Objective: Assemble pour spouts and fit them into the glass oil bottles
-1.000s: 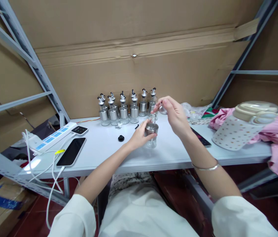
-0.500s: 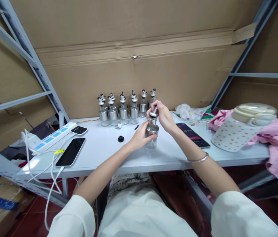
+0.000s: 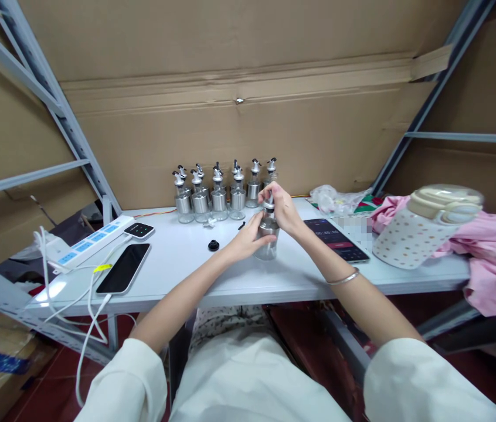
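A glass oil bottle (image 3: pixel 267 251) with a metal sleeve stands upright on the table in front of me. My left hand (image 3: pixel 248 239) is wrapped around its side, thumb across the front. Above it, my right hand (image 3: pixel 284 208) grips a silver pourer spout (image 3: pixel 269 206) from the top, and the spout's lower rim is at the bottle neck. My fingers cover much of the spout. Behind stand several like bottles (image 3: pixel 201 202) in rows, each topped with a silver and black spout. A black round cap (image 3: pixel 213 245) lies left of my left hand, near a small black piece (image 3: pixel 241 225).
On the left lie a power strip (image 3: pixel 94 243), a phone (image 3: pixel 124 268) with a white cable, and a small black device (image 3: pixel 139 231). To the right are another phone (image 3: pixel 336 240), a dotted tumbler (image 3: pixel 410 234), pink cloth (image 3: pixel 489 252) and plastic bags (image 3: pixel 331 199). Cardboard (image 3: pixel 239 140) backs the table.
My right hand has lowered the spout: its tube showed in the bottle neck before, and now the spout sits down at the neck. My left hand keeps its hold on the bottle.
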Motion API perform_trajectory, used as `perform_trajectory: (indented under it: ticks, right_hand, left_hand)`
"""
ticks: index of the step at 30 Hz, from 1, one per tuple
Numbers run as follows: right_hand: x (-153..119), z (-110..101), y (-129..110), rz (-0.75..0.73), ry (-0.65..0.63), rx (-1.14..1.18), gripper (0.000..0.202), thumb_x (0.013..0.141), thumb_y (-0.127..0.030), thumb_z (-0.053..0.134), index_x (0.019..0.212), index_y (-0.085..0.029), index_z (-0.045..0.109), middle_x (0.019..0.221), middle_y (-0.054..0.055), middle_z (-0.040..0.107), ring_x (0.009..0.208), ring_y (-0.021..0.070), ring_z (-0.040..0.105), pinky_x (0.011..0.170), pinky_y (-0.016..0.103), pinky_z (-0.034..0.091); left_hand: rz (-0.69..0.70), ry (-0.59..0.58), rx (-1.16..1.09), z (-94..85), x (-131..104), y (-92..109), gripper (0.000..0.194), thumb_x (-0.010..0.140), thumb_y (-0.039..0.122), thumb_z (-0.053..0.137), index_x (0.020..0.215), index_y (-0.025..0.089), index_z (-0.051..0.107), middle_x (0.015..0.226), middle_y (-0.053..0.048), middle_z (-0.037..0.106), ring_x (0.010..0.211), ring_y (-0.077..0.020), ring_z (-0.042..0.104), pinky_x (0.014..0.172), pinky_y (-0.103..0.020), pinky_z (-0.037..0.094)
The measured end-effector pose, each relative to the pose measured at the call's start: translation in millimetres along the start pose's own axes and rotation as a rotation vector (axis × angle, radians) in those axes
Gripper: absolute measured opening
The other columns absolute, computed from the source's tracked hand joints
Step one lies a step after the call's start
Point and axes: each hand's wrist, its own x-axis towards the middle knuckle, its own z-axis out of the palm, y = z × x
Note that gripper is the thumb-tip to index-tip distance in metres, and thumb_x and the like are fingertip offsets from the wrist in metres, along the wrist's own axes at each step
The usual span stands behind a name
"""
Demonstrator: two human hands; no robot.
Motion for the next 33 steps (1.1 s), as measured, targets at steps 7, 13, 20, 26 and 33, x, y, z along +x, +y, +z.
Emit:
perform_trajectory:
  ticks: [7,13,20,26,33]
  right_hand:
    - [19,-3,58,-0.012,0.034,-0.36,0.054,0.091,-0.055,0.032,0.127,-0.017,0.042,0.105,0.013,0.048,0.095,0.0245,0.052,0.095,0.046,0.04]
    - [36,6,90,0.047,0.117,-0.424,0.053,0.084,-0.03,0.046,0.133,-0.014,0.036,0.11,0.015,0.049,0.094,0.0252,0.054,0.094,0.047,0.042]
    - [46,21,102,0.137,0.2,-0.388,0.04,0.078,-0.021,0.049,0.117,-0.016,0.044,0.109,0.013,0.053,0.071,0.0172,0.056,0.085,0.043,0.048]
    - [36,23,109,0.177,0.147,-0.424,0.019,0.074,-0.016,0.05,0.092,-0.016,0.055,0.103,0.013,0.055,0.091,0.0223,0.059,0.084,0.038,0.049]
    - [26,14,110,0.063,0.024,-0.446,0.02,0.075,-0.016,0.051,0.091,-0.016,0.063,0.117,0.015,0.054,0.111,0.0261,0.052,0.098,0.043,0.041]
  left_hand:
    - [-0.194,0.197,0.287,-78.8,-16,-60,0.038,0.088,0.021,0.04,0.125,0.016,0.047,0.132,-0.012,0.051,0.128,-0.0223,0.043,0.112,-0.041,0.03]
    - [-0.554,0.214,0.457,-102.2,-44,-102,0.044,0.081,0.013,0.05,0.124,0.013,0.046,0.12,-0.013,0.057,0.114,-0.0238,0.053,0.101,-0.04,0.04]
    - [-0.63,0.099,0.641,-90.4,-45,-97,0.022,0.084,0.026,0.055,0.102,0.016,0.062,0.115,-0.011,0.063,0.114,-0.0294,0.051,0.098,-0.045,0.038]
    - [-0.542,0.13,0.614,-95.4,-43,-90,0.017,0.085,0.021,0.053,0.094,0.016,0.067,0.098,-0.008,0.068,0.093,-0.0219,0.06,0.086,-0.033,0.044]
    - [-0.323,0.358,0.345,-92.5,-37,-59,0.018,0.077,0.021,0.063,0.094,0.017,0.063,0.079,-0.001,0.066,0.072,-0.0137,0.058,0.073,-0.025,0.045]
